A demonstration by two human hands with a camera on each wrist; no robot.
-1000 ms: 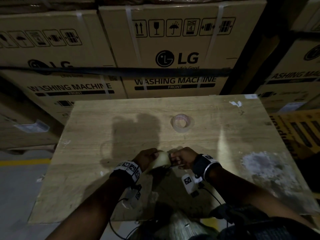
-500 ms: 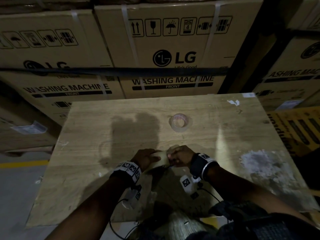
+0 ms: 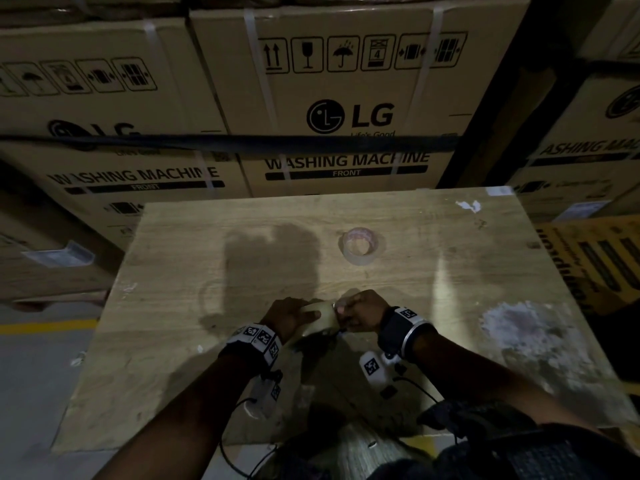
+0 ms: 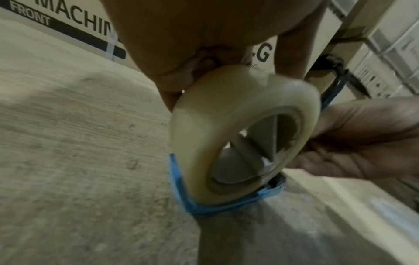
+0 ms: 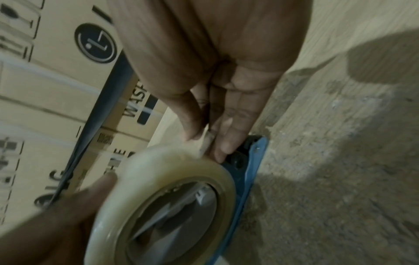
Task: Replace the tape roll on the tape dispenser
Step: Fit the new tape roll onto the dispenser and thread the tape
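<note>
A full, cream-coloured tape roll sits on the grey hub of a blue tape dispenser that stands on the wooden table. My left hand grips the roll from the left side. My right hand pinches the loose tape end between thumb and fingers, just above the dispenser's front. A thin, nearly empty tape roll lies flat farther back on the table. Most of the dispenser is hidden behind the hands in the head view.
Stacked cardboard washing-machine boxes rise right behind the table's far edge. A pale, scuffed patch marks the table to the right. Yellow packaging lies off the right side, and grey floor with a yellow line to the left.
Both hands with the roll and dispenser have stayed in the same spot near the table's front; the right hand's fingers have closed in against the roll at the tape end.
</note>
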